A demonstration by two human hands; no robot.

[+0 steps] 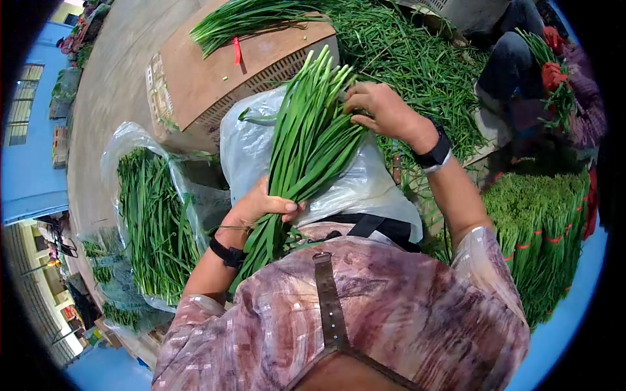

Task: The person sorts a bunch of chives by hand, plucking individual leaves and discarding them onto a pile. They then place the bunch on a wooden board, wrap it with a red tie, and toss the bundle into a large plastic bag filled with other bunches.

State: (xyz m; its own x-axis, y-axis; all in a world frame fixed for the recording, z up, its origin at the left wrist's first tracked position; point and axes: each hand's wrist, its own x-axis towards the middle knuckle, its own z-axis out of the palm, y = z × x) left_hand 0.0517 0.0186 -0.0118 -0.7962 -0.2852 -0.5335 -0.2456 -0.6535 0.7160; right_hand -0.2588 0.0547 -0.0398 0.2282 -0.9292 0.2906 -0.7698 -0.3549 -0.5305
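A bunch of long flat green leaves with pale stem ends (303, 133) lies over a white plastic sheet (381, 186) on my lap. My left hand (266, 205) is wrapped round the lower part of the bunch, thumb across the leaves. At the upper right of the bunch is my right hand (381, 109), its fingers curled at the stems; what they pinch is too small to make out. Beyond the bunch stands a crate with a brown board on top (261, 65), bearing another green bundle (254, 23) and a red strip (237, 51).
Loose green leaves (417, 78) are heaped beyond my right hand. A plastic-lined container of leaves (153, 221) stands at the left. Bundles tied with red bands (535, 241) are at the right. Another person in red gloves (554, 77) holds greens at the upper right.
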